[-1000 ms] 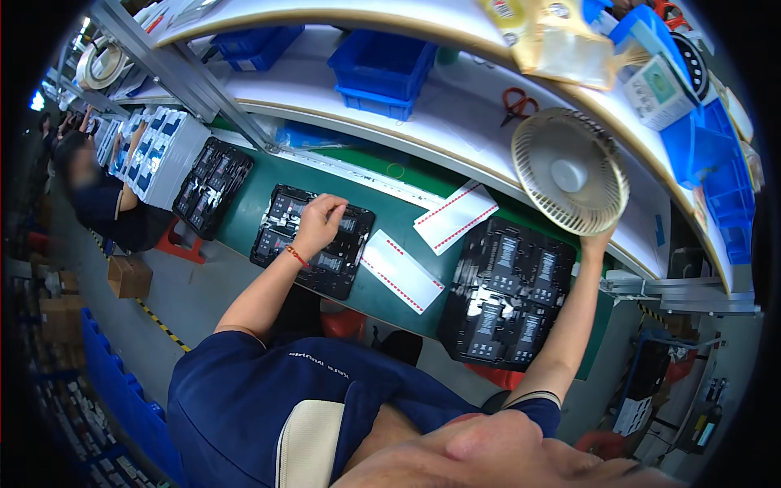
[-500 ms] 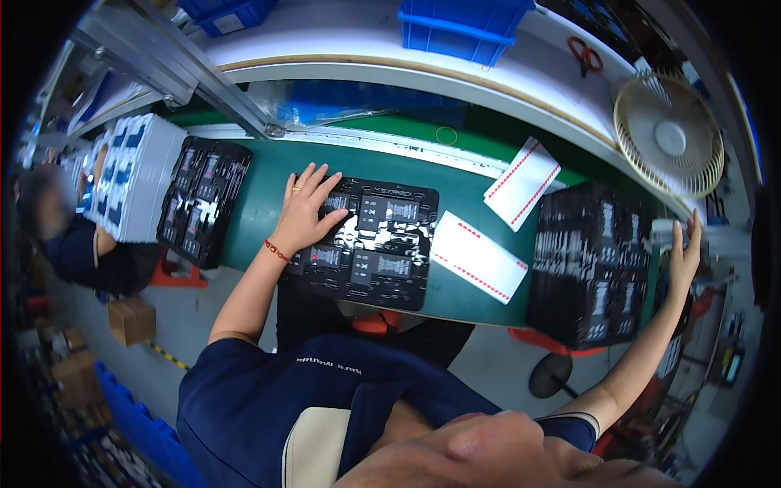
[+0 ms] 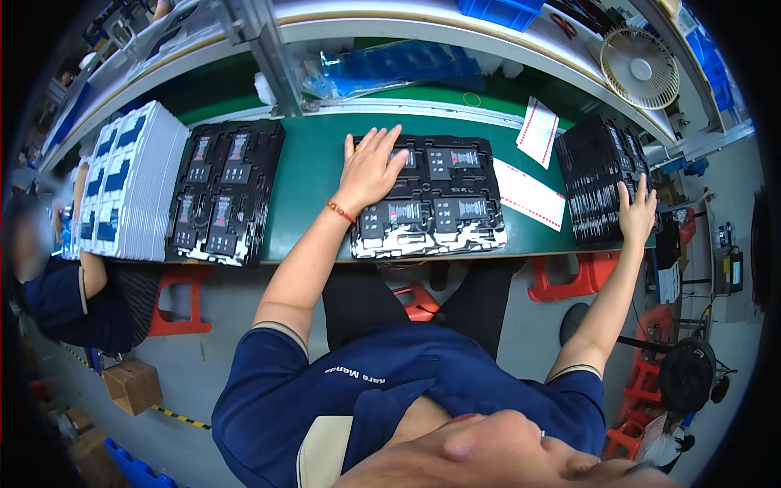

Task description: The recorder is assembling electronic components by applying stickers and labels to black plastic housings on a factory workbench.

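Observation:
My left hand [image 3: 373, 169] lies open, fingers stretched, over the left part of a black plastic tray [image 3: 425, 188] on the green table. Flat black labelled packs, like phone batteries [image 3: 458, 211], fill the tray's pockets. At the right, my right hand [image 3: 638, 215] rests with spread fingers against the outer side of a tall stack of black trays [image 3: 587, 191]. Similar packs show in the top tray of that stack. Two white sheets, an upper one [image 3: 538, 134] and a lower one [image 3: 530, 195], both with red-marked edges, lie between the middle tray and the stack.
Left of the middle tray stands another black tray stack [image 3: 218, 191], beside piled white trays [image 3: 130, 179]. A co-worker's arm [image 3: 93, 275] reaches in at far left. Behind are a shelf with a fan [image 3: 639, 68], a blue bin [image 3: 500, 11] and plastic film [image 3: 390, 69]. Red stools [image 3: 181, 299] stand below.
My right hand has gone from raised in the air beside the right stack to resting against it. My left hand stays on the middle tray. The whole view has shifted.

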The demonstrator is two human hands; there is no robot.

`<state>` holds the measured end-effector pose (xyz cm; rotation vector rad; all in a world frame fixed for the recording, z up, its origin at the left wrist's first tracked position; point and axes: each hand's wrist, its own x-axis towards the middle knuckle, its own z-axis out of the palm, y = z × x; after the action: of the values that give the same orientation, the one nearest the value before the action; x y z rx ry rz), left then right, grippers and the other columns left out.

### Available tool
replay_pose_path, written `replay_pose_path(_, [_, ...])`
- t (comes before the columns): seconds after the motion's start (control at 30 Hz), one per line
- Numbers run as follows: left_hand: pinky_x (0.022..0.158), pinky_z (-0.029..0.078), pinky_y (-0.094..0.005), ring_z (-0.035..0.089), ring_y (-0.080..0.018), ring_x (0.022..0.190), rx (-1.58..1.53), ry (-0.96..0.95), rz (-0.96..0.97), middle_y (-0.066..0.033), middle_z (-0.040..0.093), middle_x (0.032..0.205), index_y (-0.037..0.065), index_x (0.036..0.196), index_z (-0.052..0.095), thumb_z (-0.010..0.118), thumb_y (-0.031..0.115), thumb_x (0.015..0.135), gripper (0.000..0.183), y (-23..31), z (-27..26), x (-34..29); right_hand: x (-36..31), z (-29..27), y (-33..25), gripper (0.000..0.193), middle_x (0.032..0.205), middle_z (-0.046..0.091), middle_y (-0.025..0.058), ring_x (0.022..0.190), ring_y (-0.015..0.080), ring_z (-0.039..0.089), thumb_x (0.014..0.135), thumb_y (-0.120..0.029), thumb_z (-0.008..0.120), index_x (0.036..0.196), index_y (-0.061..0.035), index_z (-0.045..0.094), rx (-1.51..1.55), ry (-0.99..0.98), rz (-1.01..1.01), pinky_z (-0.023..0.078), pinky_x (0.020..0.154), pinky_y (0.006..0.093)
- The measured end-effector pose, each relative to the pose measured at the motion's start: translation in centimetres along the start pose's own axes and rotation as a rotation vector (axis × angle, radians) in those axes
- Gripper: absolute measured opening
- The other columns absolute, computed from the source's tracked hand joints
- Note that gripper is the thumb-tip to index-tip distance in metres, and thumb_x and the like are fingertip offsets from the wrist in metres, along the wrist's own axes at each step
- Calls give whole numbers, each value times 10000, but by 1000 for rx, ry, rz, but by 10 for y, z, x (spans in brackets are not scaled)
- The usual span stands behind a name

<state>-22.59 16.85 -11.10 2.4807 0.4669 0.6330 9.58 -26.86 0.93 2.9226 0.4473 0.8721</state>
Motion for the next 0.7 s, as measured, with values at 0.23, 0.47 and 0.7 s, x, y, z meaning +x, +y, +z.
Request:
replay_pose_path(0.23, [1142,158,-591,435,-350,1353,-44,45,-3,-189,546,1376,130,1390,516,455,466,981,533,-7,-5,0,-6,-1,-3,742,1452,404,299,1358,442,379,884,-662,518,1486,-246,400,109,-104,15,328,1108,493])
replay_pose_path(0.47, [1153,140,-591,393,-345,1380,61,-17,-2,-190,509,1413,131,1378,535,522,455,944,542,-6,-3,-2,-12,-15,-12,878,1507,344,265,1415,411,304,761,-643,686,1488,-248,390,122,-197,-2,278,1126,522])
replay_pose_path(0.7, [1168,124,-561,392,-341,1380,53,-24,4,-190,501,1422,124,1346,568,583,417,916,520,-3,-2,-1,-13,-19,-1,860,1545,309,214,1431,439,256,739,-617,709,1485,-368,362,118,-263,106,238,1146,538])
